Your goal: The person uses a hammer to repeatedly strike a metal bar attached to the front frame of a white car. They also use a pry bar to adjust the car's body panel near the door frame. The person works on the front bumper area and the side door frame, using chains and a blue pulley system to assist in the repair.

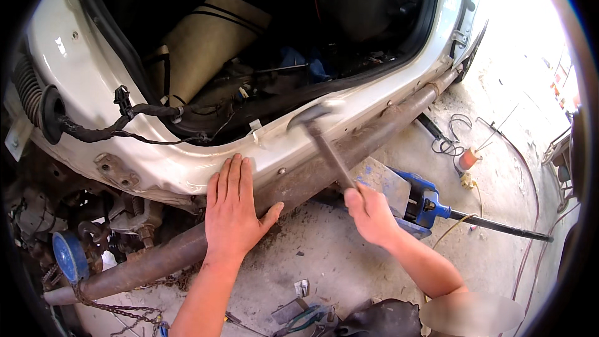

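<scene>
Fingers [232,178] of your left hand [232,221] lie straight and nearly side by side, with the thumb spread out to the right. Their tips rest on the white car body [277,153], while the palm is over the brown metal tube [387,126] that runs along its lower edge. This hand grips nothing. Your right hand [373,212] is wrapped around the lower end of the handle of a hammer [331,155], thumb along the handle. The hammer slants up and to the left across the tube, its head over the white body, right of your left hand; the head is blurred, and you cannot tell whether it touches the metal.

Behind the body edge, a beige panel [209,40] leans inside the dark car interior. To the left, a black wiring harness [93,132] hangs over the white edge. Below the tube at far left are a round blue part [70,257] and a rusty chain [128,309]. Just beyond your right hand, a blue jack [427,207] with a long black bar [502,227] is on the concrete floor [493,181]. Pliers [306,319] lie near the lower edge.
</scene>
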`<state>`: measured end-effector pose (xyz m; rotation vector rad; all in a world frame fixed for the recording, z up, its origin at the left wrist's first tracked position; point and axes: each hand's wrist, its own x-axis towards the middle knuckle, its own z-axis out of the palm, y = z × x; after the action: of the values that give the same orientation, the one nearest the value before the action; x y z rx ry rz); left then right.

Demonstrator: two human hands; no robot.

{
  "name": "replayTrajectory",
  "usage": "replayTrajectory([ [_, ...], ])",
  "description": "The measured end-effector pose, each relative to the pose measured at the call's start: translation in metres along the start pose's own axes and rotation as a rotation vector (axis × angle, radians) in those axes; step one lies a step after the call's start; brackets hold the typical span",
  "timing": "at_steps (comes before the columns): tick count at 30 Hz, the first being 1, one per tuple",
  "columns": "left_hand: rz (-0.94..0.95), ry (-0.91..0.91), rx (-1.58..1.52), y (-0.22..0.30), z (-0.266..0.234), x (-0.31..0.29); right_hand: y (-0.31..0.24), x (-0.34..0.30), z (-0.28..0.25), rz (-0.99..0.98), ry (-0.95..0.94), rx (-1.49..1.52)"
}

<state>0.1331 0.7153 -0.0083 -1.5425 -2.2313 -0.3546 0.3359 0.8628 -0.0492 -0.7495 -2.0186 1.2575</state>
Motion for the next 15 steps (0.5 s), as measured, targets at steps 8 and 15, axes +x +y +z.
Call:
replayTrajectory([
  [8,-0.002,-0.011,0.022,0.000,-0.002,0.000,0.004,0.003,0.002,0.030,0.002,0.068],
  [15,-0.012,-0.014,0.074,0.000,-0.001,-0.002,0.002,-0.016,-0.003,-0.066,0.002,0.176],
])
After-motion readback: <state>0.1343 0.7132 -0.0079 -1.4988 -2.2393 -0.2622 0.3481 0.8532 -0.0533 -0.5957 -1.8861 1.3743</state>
